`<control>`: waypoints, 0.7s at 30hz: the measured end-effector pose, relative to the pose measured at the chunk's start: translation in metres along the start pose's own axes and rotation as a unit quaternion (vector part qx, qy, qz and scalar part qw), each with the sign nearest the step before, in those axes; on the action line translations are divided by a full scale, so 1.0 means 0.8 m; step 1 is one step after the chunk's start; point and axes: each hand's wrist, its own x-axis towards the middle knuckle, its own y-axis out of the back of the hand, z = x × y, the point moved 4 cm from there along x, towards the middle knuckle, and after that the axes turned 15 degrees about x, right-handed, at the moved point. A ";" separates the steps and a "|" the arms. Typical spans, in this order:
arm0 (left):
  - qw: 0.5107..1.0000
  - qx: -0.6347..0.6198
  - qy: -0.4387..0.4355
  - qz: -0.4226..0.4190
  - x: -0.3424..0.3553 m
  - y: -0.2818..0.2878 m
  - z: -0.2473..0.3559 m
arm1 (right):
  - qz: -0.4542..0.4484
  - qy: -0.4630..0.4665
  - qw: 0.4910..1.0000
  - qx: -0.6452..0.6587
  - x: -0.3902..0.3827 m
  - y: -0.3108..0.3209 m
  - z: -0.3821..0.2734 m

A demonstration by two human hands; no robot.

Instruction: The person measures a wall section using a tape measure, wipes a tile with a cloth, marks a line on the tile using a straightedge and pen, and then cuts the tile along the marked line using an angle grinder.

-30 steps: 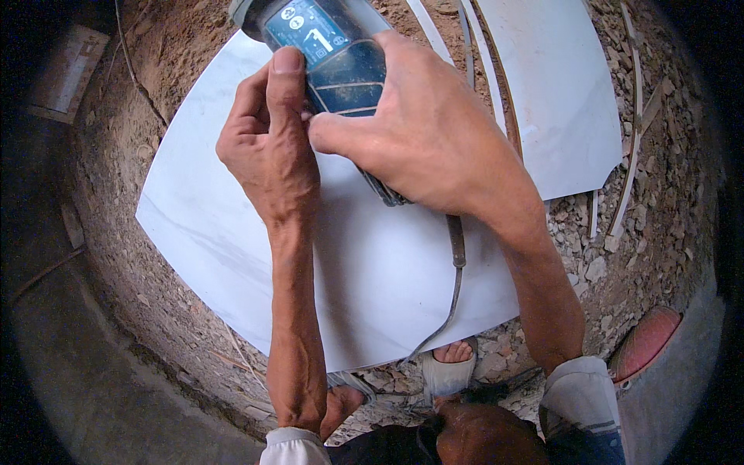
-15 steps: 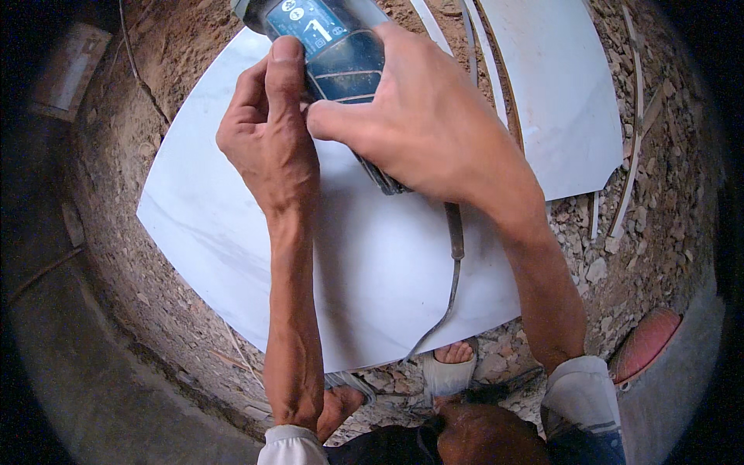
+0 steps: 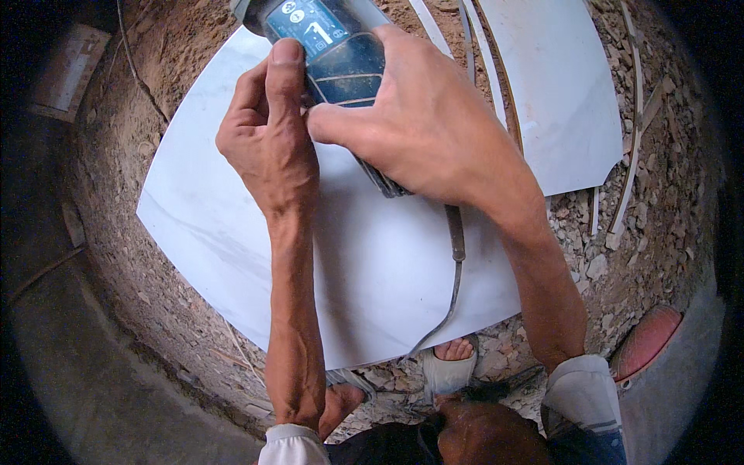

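A blue corded angle grinder (image 3: 345,66) is held up over a large white marble-look tile (image 3: 225,225), its head cut off by the top of the picture. My right hand (image 3: 434,116) wraps round the grinder's body from the right, the thumb lying across its near side. Close against the tool's left side is my left hand (image 3: 271,124), closed, with the thumb raised along the curled fingers. What those fingers pinch, if anything, is hidden. From the rear of the grinder a dark cord (image 3: 456,271) runs down over the tile toward my feet.
Another white tile (image 3: 554,93) lies to the right, with narrow tile strips (image 3: 488,54) between the two. Broken rubble (image 3: 597,267) and brown soil surround them. A red rounded object (image 3: 647,345) rests at lower right. My sandalled foot (image 3: 453,364) is at the tile's near edge.
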 end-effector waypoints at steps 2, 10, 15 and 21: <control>1.000 -0.005 0.005 0.001 -0.003 -0.004 -0.003 | -0.010 -0.004 1.000 0.007 0.001 0.003 0.005; 1.000 0.006 -0.006 0.001 -0.003 0.004 0.003 | 0.078 0.188 0.979 -0.011 -0.002 -0.023 0.048; 1.000 0.004 -0.001 -0.004 -0.006 -0.001 0.000 | -0.099 0.036 0.988 0.116 0.004 0.022 0.017; 1.000 0.005 0.000 0.000 -0.008 -0.001 -0.001 | -0.043 0.055 0.995 0.075 -0.007 0.007 0.015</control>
